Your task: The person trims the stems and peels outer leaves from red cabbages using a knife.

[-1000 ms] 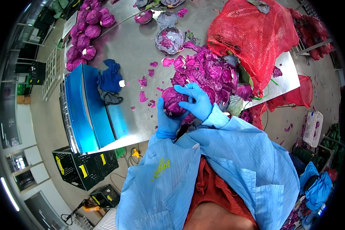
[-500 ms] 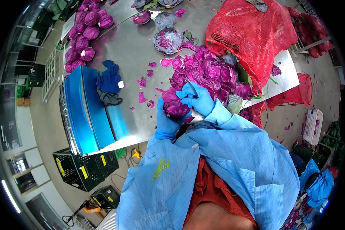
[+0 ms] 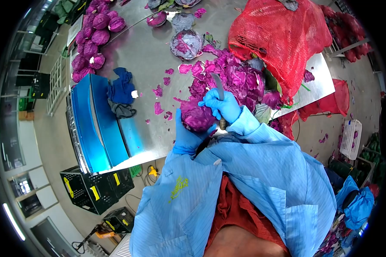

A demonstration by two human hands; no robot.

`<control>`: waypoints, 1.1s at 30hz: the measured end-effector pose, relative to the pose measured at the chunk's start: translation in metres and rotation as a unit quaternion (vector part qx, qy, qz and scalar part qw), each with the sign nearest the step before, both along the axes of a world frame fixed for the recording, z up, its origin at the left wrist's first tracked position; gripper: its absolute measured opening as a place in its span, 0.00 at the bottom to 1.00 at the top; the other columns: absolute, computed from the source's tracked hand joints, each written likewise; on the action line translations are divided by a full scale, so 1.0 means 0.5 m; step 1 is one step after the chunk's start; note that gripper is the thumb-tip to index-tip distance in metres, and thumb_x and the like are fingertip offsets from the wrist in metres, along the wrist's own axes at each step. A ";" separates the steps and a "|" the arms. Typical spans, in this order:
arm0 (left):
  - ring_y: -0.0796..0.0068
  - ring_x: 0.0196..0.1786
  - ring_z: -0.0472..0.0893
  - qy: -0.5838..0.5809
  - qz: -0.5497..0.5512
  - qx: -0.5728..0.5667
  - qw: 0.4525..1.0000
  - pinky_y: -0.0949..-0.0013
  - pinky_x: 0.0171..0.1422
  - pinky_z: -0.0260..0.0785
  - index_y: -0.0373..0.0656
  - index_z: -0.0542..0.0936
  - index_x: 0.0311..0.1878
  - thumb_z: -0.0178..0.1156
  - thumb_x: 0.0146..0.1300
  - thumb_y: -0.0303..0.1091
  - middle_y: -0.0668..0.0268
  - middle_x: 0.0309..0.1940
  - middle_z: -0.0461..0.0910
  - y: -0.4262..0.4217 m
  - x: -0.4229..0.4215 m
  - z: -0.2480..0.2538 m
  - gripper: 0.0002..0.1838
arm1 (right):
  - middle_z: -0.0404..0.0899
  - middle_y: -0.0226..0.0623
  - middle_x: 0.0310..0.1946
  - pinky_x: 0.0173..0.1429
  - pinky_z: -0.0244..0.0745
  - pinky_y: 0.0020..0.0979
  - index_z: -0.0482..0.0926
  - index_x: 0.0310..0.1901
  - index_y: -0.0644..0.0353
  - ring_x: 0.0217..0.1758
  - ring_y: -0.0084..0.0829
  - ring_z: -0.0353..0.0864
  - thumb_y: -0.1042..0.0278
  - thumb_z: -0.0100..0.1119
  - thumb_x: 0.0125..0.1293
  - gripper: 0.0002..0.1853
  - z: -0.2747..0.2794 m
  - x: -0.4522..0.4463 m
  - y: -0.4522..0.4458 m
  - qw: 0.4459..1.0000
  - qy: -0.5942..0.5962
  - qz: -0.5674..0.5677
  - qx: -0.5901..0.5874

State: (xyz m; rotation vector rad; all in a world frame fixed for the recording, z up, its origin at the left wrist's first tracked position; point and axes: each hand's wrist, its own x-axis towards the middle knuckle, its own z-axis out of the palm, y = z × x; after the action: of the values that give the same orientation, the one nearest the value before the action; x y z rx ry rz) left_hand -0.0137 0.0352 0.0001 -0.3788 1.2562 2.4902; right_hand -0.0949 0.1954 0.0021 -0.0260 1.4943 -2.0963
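Both hands wear blue gloves. My left hand point(image 3: 187, 138) cups a red cabbage point(image 3: 197, 116) from its left and underside near the table's front edge. Wrapped round a knife point(image 3: 219, 85) is my right hand point(image 3: 224, 106), close against the cabbage's upper right side. The curved blade points away from me, and the handle end shows below the fist. Just beyond lies a heap of loose purple cabbage leaves point(image 3: 240, 79). Farther back sits a cabbage with greyish outer leaves point(image 3: 187, 44).
A red mesh sack point(image 3: 283, 38) rests on the metal table point(image 3: 148, 55) at the right. Several trimmed cabbages point(image 3: 90, 49) are piled at the far left. A blue box point(image 3: 99, 122) and a dark blue cloth point(image 3: 122, 85) stand nearer. Black crates point(image 3: 94, 188) are on the floor.
The knife has swung more upright, so its blade and handle end now show. My right hand has shifted slightly right, while my left still holds the cabbage in nearly the same place.
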 end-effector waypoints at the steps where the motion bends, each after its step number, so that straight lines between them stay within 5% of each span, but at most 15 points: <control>1: 0.61 0.68 0.66 0.008 -0.024 -0.093 0.995 0.52 0.73 0.57 0.50 0.48 0.71 0.61 0.60 0.49 0.60 0.67 0.63 -0.004 -0.004 -0.012 0.42 | 0.83 0.37 0.39 0.21 0.67 0.18 0.78 0.36 0.63 0.21 0.14 0.73 0.74 0.56 0.66 0.03 0.001 -0.003 0.005 1.000 -0.006 -0.001 -0.002; 3: 0.65 0.68 0.66 0.002 -0.017 -0.112 0.994 0.55 0.75 0.54 0.50 0.45 0.71 0.67 0.57 0.44 0.61 0.66 0.63 -0.006 -0.006 -0.008 0.47 | 0.83 0.38 0.41 0.21 0.67 0.18 0.78 0.37 0.63 0.19 0.14 0.71 0.73 0.54 0.68 0.05 -0.002 -0.007 0.013 0.999 0.006 -0.032 0.013; 8: 0.63 0.67 0.68 -0.019 0.057 0.104 0.993 0.54 0.73 0.59 0.52 0.48 0.71 0.64 0.59 0.49 0.60 0.66 0.63 -0.011 -0.001 0.002 0.44 | 0.76 0.29 0.26 0.17 0.65 0.20 0.80 0.50 0.62 0.15 0.17 0.69 0.75 0.51 0.67 0.12 -0.012 -0.014 0.030 0.996 -0.025 -0.071 0.058; 11: 0.59 0.65 0.70 -0.091 0.057 0.301 0.948 0.53 0.69 0.65 0.52 0.51 0.71 0.59 0.61 0.54 0.59 0.65 0.64 -0.031 -0.004 -0.009 0.41 | 0.76 0.29 0.25 0.16 0.63 0.20 0.81 0.49 0.61 0.14 0.17 0.69 0.71 0.53 0.68 0.12 -0.021 -0.001 0.029 0.996 -0.041 -0.053 0.065; 20: 0.58 0.65 0.69 -0.015 0.078 0.033 0.996 0.50 0.69 0.65 0.51 0.55 0.70 0.51 0.64 0.61 0.59 0.65 0.65 -0.011 -0.004 0.004 0.38 | 0.77 0.28 0.31 0.16 0.61 0.18 0.79 0.53 0.62 0.15 0.15 0.67 0.67 0.50 0.71 0.14 -0.009 0.034 0.015 0.997 -0.060 -0.009 0.056; 24: 0.56 0.68 0.67 -0.021 0.077 0.291 0.953 0.45 0.71 0.61 0.50 0.58 0.71 0.44 0.63 0.68 0.58 0.67 0.63 -0.035 -0.005 -0.023 0.40 | 0.78 0.27 0.32 0.22 0.64 0.19 0.79 0.54 0.62 0.19 0.15 0.69 0.66 0.54 0.69 0.15 0.013 0.042 0.015 0.999 -0.024 -0.036 0.034; 27: 0.54 0.69 0.65 -0.106 0.134 0.267 0.948 0.43 0.72 0.58 0.50 0.58 0.71 0.44 0.60 0.71 0.57 0.68 0.62 -0.036 -0.009 -0.035 0.44 | 0.81 0.32 0.41 0.40 0.74 0.22 0.78 0.54 0.62 0.35 0.18 0.76 0.71 0.62 0.62 0.17 0.055 0.049 0.013 0.998 -0.012 -0.040 0.036; 33: 0.54 0.69 0.65 -0.054 0.112 0.167 0.978 0.44 0.72 0.59 0.47 0.58 0.72 0.53 0.51 0.73 0.55 0.68 0.62 -0.040 -0.005 -0.049 0.52 | 0.70 0.29 0.32 0.35 0.67 0.23 0.79 0.53 0.58 0.28 0.18 0.66 0.74 0.67 0.57 0.20 0.021 0.070 -0.015 0.953 0.252 -0.069 0.156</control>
State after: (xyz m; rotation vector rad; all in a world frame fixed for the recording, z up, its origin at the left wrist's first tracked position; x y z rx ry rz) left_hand -0.0163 0.0153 -0.0243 -0.5866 0.7695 2.7619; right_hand -0.0601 0.1879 0.0125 -0.3716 2.1736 -2.0239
